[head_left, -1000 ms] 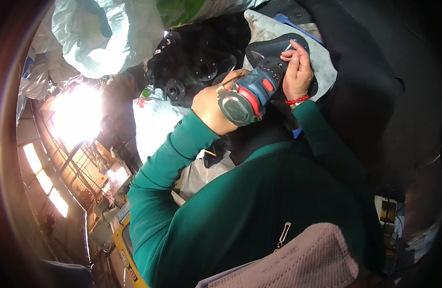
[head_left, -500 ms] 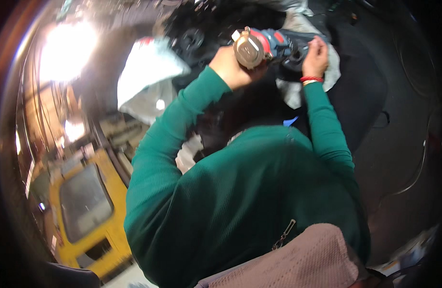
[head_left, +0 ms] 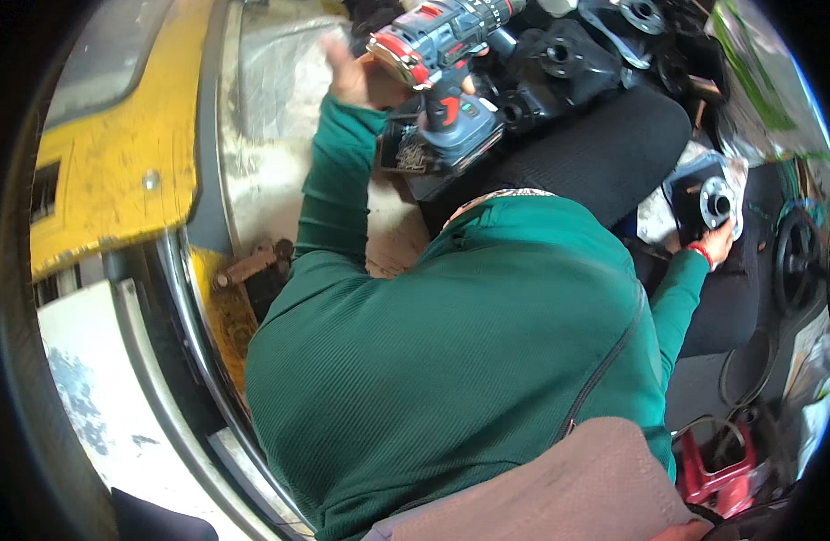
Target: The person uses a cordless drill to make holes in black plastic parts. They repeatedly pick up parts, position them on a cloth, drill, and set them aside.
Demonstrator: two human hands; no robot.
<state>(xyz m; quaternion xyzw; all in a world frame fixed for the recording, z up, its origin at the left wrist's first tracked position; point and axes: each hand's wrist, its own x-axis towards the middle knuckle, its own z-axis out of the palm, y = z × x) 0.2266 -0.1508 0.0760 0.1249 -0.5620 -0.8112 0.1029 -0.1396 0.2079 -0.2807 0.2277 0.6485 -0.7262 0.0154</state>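
Note:
At the top of the head view, a grey and red cordless drill (head_left: 465,135) is tilted with its chuck end toward the upper right. My left hand (head_left: 365,79) is closed around it behind the body; fingertips show past the handle, and the thumb sticks out. Far to the right, my right hand (head_left: 720,242) grips the lower edge of a black part with a round flange (head_left: 718,202). That flange has a raised hub with a central hole and smaller holes around it. White sheeting (head_left: 654,219) lies under the part, over my dark-trousered leg.
Several black flanged parts (head_left: 559,56) are heaped beyond my knees. A yellow machine panel (head_left: 118,171) stands at left, beside a bent metal tube (head_left: 194,329). A red frame-like object (head_left: 717,464) is at the lower right, and a black wheel (head_left: 798,261) at the right edge.
My right hand has moved away from the drill's front to the lower right, where it holds the flanged part. The drill remains in my left hand. The view has swung.

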